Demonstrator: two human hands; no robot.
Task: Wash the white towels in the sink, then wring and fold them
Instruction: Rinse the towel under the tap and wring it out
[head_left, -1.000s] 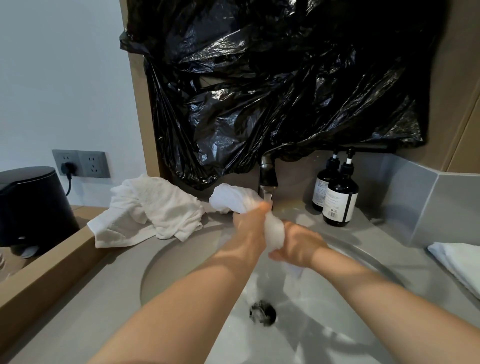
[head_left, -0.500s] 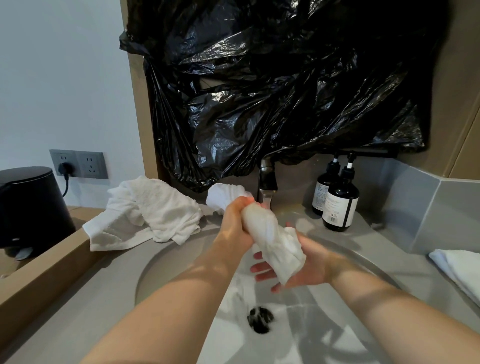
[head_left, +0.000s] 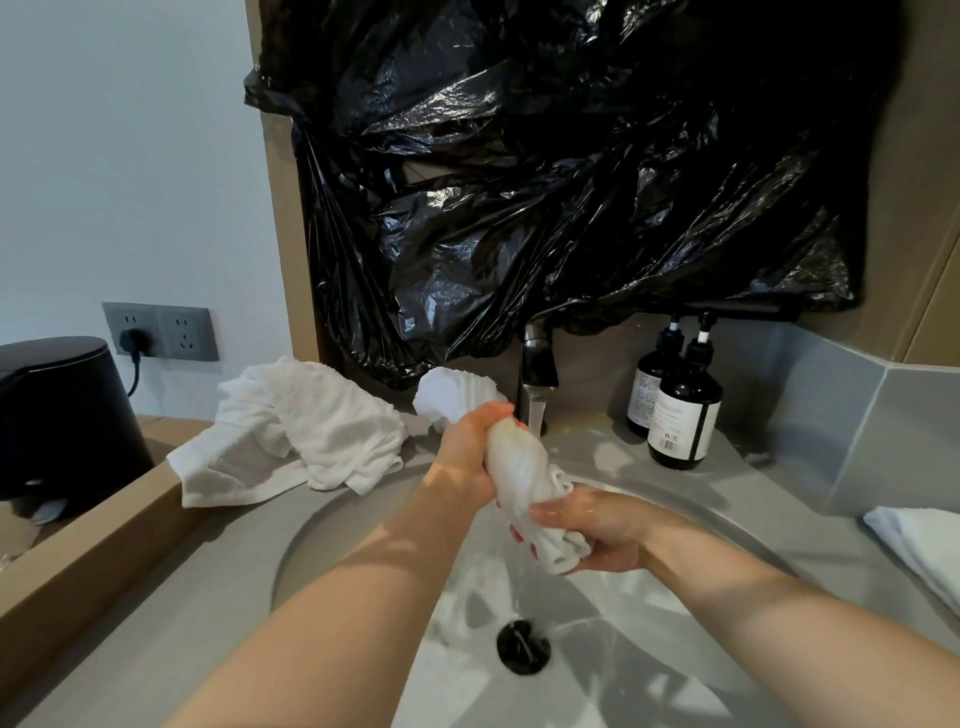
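A wet white towel (head_left: 522, 470), twisted into a thick roll, hangs over the grey sink (head_left: 727, 525). My left hand (head_left: 470, 449) grips its upper part, and a bunched end sticks out behind that hand. My right hand (head_left: 597, 530) closes round the lower end from underneath. Water runs from the dark faucet (head_left: 537, 364) just behind the towel and falls toward the drain (head_left: 522, 647). A crumpled white towel (head_left: 306, 431) lies on the counter to the left. Another folded white towel (head_left: 919, 545) lies at the right edge.
Two dark pump bottles (head_left: 683, 410) stand right of the faucet. A black plastic bag (head_left: 571, 171) covers the wall above. A black appliance (head_left: 57, 415) sits far left, near a wall socket (head_left: 158, 331) with a plug in it. A wooden ledge (head_left: 93, 545) borders the counter's left side.
My right hand, open under the towel half a second ago, has closed round its lower end. My left hand has kept its grip on the upper part.
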